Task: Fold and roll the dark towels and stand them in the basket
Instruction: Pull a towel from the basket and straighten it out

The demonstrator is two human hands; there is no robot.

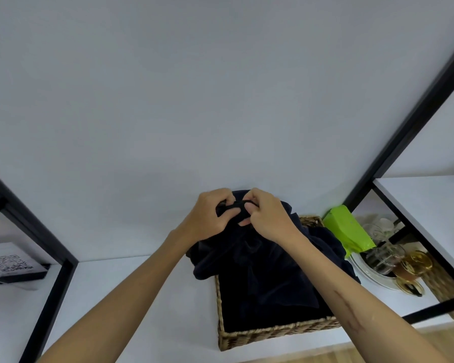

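A dark navy towel hangs bunched above a woven wicker basket that stands on a white shelf. My left hand and my right hand pinch the towel's top edge close together, lifted over the basket's far end. The cloth drapes down into the basket and spills over its left rim. More dark fabric fills the basket's bottom; I cannot tell whether it is another towel.
A green packet leans right of the basket, beside glass jars and gold lids on a white plate. Black shelf posts rise left and right. A card with a QR code stands at far left.
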